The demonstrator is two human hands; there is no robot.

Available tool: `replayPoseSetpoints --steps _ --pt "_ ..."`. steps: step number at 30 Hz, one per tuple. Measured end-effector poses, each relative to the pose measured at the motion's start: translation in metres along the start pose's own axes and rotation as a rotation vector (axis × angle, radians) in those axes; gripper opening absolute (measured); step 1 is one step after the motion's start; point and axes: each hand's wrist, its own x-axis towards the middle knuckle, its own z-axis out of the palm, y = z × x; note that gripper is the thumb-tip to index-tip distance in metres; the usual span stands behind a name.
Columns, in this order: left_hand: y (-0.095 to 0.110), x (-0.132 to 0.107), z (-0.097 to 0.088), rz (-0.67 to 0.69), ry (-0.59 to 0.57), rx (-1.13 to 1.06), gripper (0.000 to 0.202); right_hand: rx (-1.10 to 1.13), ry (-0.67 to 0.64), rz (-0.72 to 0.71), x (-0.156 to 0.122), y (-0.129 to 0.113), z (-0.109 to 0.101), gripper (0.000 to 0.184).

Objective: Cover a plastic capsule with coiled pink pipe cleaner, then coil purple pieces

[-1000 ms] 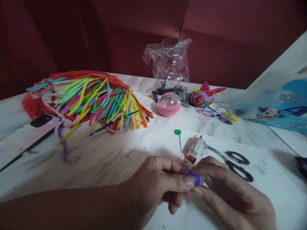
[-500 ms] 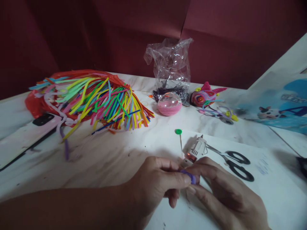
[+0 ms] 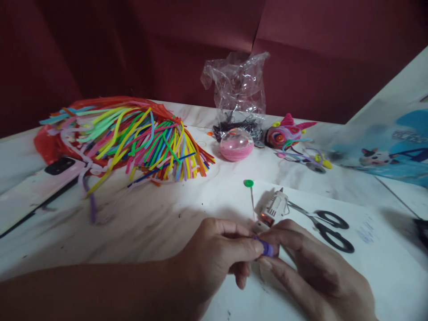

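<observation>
A small rolled purple pipe cleaner (image 3: 266,248) is pinched between the fingertips of both hands. My left hand (image 3: 222,249) grips its left end between thumb and forefinger, covering part of it. From the other side, my right hand (image 3: 310,263) holds it with thumb and fingers. Just beyond my fingertips lies a white hot glue gun (image 3: 275,206) with an orange light on, its handle partly hidden by my hands. A green disc-topped stick (image 3: 248,183) rests left of the glue gun. Scissors with black handles (image 3: 329,229) lie to its right.
Back left is a heap of colourful pipe cleaners (image 3: 160,147) in red wrapping, near a phone (image 3: 36,189). Behind stand a pink-based clear ball (image 3: 236,149), a clear plastic bag (image 3: 240,93) and a pink pipe-cleaner figure (image 3: 284,135). White paper (image 3: 377,258) lies under the scissors.
My left thumb has drawn back slightly to the left, showing more of the purple pipe cleaner. Both hands otherwise stay in place, and the things on the table have not moved.
</observation>
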Motion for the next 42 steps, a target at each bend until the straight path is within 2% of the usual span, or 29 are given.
replayPoseSetpoints --steps 3,7,12,16,23,28,31,34,42 --pt "0.0022 0.0008 0.0007 -0.019 -0.034 -0.038 0.018 0.034 0.011 0.021 0.0012 0.0016 0.0002 0.015" --pt "0.0059 0.0006 0.0022 -0.023 -0.016 -0.125 0.025 0.087 0.019 0.137 0.0017 0.0025 -0.0009 0.013" --pt "0.0085 -0.0011 0.0033 -0.014 -0.038 -0.074 0.015 0.108 0.027 0.205 -0.0014 0.0024 -0.0013 0.012" --pt "0.0082 -0.0018 0.0031 -0.017 -0.063 -0.039 0.013 0.12 0.026 0.206 -0.0013 0.0013 -0.0014 0.012" --pt "0.0048 -0.001 0.0012 -0.007 -0.021 -0.05 0.014 0.061 0.021 0.13 0.0008 0.0009 -0.0015 0.015" --pt "0.005 -0.0002 0.0008 0.037 -0.011 -0.052 0.011 0.043 0.109 0.138 -0.0017 0.004 0.0008 0.03" --pt "0.0037 0.0007 0.0001 0.068 0.006 -0.076 0.012 0.078 0.098 0.203 -0.0026 0.0052 0.0004 0.016" --pt "0.0019 0.0017 -0.0004 0.087 0.022 -0.085 0.011 0.059 0.073 0.209 -0.0023 0.0057 -0.0008 0.004" --pt "0.0032 0.0005 0.0004 0.071 0.043 -0.034 0.014 0.059 0.07 0.225 -0.0005 0.0037 0.0006 0.007"
